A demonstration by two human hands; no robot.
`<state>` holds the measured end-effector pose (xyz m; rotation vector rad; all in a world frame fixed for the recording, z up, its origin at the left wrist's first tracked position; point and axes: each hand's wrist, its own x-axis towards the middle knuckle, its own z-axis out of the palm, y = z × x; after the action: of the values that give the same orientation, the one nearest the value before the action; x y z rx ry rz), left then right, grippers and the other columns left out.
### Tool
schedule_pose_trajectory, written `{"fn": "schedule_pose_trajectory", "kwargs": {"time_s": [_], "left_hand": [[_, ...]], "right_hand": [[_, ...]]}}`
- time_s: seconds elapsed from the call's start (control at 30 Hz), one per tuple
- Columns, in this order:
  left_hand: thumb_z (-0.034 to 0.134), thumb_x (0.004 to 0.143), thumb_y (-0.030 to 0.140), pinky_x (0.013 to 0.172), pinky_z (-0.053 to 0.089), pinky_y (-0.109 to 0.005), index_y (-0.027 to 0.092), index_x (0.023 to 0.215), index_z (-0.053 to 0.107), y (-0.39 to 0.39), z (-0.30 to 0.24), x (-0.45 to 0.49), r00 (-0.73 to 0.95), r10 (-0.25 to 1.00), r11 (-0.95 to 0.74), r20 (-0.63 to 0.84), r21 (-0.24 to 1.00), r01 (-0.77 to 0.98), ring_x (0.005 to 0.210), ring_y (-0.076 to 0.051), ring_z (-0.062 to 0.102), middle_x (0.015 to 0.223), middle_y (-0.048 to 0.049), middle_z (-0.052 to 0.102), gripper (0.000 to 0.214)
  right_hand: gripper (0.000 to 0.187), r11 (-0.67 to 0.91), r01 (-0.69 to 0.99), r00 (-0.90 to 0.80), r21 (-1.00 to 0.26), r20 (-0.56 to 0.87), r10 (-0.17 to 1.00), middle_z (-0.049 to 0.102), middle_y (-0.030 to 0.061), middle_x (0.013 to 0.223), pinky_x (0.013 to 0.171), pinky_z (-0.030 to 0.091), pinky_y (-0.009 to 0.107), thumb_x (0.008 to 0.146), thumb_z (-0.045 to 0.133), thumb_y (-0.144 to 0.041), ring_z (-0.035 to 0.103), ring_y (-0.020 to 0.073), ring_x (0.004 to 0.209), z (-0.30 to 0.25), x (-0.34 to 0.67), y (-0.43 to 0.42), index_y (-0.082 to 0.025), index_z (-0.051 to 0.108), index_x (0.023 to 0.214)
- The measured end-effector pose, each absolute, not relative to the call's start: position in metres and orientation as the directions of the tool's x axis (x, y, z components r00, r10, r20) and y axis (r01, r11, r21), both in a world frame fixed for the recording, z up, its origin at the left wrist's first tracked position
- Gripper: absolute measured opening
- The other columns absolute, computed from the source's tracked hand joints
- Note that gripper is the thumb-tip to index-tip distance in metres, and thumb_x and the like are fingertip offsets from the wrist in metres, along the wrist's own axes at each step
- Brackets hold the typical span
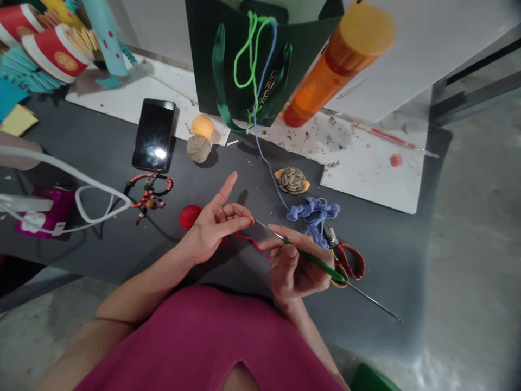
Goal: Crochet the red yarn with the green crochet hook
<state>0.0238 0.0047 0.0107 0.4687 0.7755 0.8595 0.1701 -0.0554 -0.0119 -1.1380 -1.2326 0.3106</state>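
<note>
Head view: we are crocheting over the bench (101,157) — our left hand (214,228) is pinching the red yarn (254,244), index finger raised, while our right hand (295,266) is gripping the crochet hook (313,260), its tip just beside that pinch. Hooking the strand is calling for steady tension, we are judging.

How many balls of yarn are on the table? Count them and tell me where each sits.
3. An orange ball and a tan ball lie beside the phone; a red ball lies partly behind the left hand. Others may be hidden inside the green bag.
</note>
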Motion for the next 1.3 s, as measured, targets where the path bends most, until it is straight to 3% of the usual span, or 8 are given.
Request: {"fn": "schedule_pose_trajectory", "kwargs": {"time_s": [0.27,0.5,0.93,1.17,1.3], "left_hand": [[0.083,0.078,0.013,0.062,0.041,-0.018,0.03,0.166,0.028,0.0046,0.0102,0.0234,0.421,0.812,0.579,-0.404,0.65,-0.492,0.065,-0.006,0.058,0.074,0.006,0.073,0.105],[0.082,0.079,0.012,0.062,0.041,-0.019,0.032,0.165,0.028,0.005,0.0093,0.0238,0.426,0.81,0.581,-0.403,0.651,-0.489,0.064,-0.006,0.057,0.075,0.0065,0.073,0.104],[0.084,0.076,0.016,0.063,0.04,-0.021,0.029,0.166,0.028,0.005,0.0102,0.0247,0.417,0.804,0.59,-0.423,0.653,-0.474,0.066,-0.007,0.056,0.074,0.0062,0.072,0.106],[0.083,0.078,0.016,0.061,0.039,-0.021,0.029,0.165,0.031,0.0043,0.011,0.0251,0.42,0.802,0.595,-0.425,0.637,-0.491,0.064,-0.007,0.055,0.074,0.0063,0.071,0.103],[0.083,0.078,0.016,0.06,0.039,-0.021,0.029,0.164,0.033,0.0045,0.0104,0.0255,0.425,0.8,0.597,-0.424,0.634,-0.491,0.063,-0.007,0.054,0.073,0.0064,0.07,0.1]], "right_hand": [[0.013,0.477,0.303,0.329,-0.825,0.561,0.76,0.076,-0.0025,0.072,0.061,0.065,0.032,0.1,0.06,-0.017,0.075,0.0161,0.055,-0.0124,0.1689,-0.0555,-0.02,0.065,0.111],[0.009,0.441,0.326,0.36,-0.836,0.542,0.76,0.081,0.0007,0.085,0.062,0.065,0.03,0.1,0.061,-0.018,0.076,0.0145,0.057,-0.0097,0.1685,-0.0561,-0.02,0.067,0.106],[0.011,0.457,0.321,0.334,-0.83,0.551,0.765,0.076,-0.0024,0.073,0.061,0.066,0.033,0.1,0.06,-0.019,0.074,0.0157,0.054,-0.0118,0.1685,-0.056,-0.021,0.066,0.109],[0.008,0.434,0.35,0.33,-0.83,0.543,0.772,0.081,0.0029,0.088,0.056,0.063,0.028,0.1,0.061,-0.019,0.073,0.013,0.054,-0.0134,0.1685,-0.0573,-0.02,0.064,0.107],[0.009,0.446,0.28,0.329,-0.85,0.521,0.787,0.077,-0.0013,0.077,0.06,0.065,0.03,0.099,0.061,-0.018,0.074,0.0142,0.055,-0.0133,0.169,-0.0571,-0.02,0.064,0.107]]}}
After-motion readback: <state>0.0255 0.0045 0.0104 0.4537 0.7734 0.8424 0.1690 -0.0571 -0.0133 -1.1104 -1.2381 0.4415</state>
